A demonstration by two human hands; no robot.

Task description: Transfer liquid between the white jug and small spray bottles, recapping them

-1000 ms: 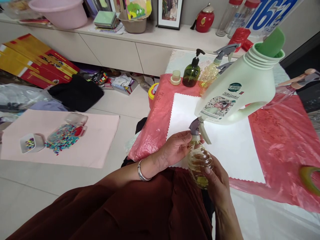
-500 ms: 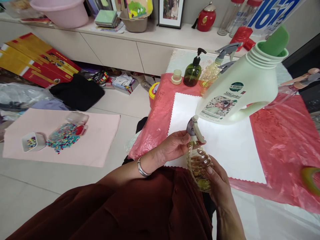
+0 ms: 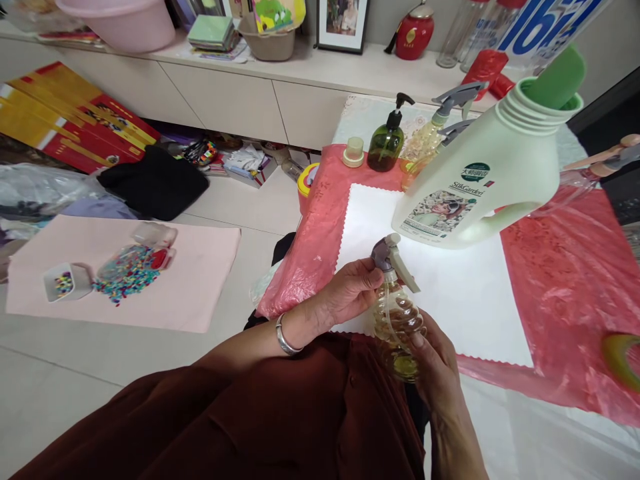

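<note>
A person seated at a low table grips a small clear spray bottle (image 3: 397,327) with both hands above the lap, just off the table's near edge. The right hand (image 3: 440,370) wraps the ribbed body from below, fingers curled tight around it; yellowish liquid sits in the bottom. The left hand (image 3: 350,293), a silver bangle (image 3: 283,337) at the wrist, closes thumb and fingers on the grey trigger head (image 3: 387,253), whose lever points toward the table.

Just beyond the bottle lies a white cloth (image 3: 450,293) with a zigzag edge, mostly bare, spread over a red plastic sheet (image 3: 565,280). A large pale-green detergent jug (image 3: 490,180) stands uncapped at the cloth's far side. Behind it are a dark green pump bottle (image 3: 384,143), two more spray bottles (image 3: 430,137) and a small cap (image 3: 353,152).

To the left, open tiled floor holds a pink mat (image 3: 190,280) scattered with coloured beads (image 3: 125,273). A long cabinet (image 3: 225,100) lines the back wall.
</note>
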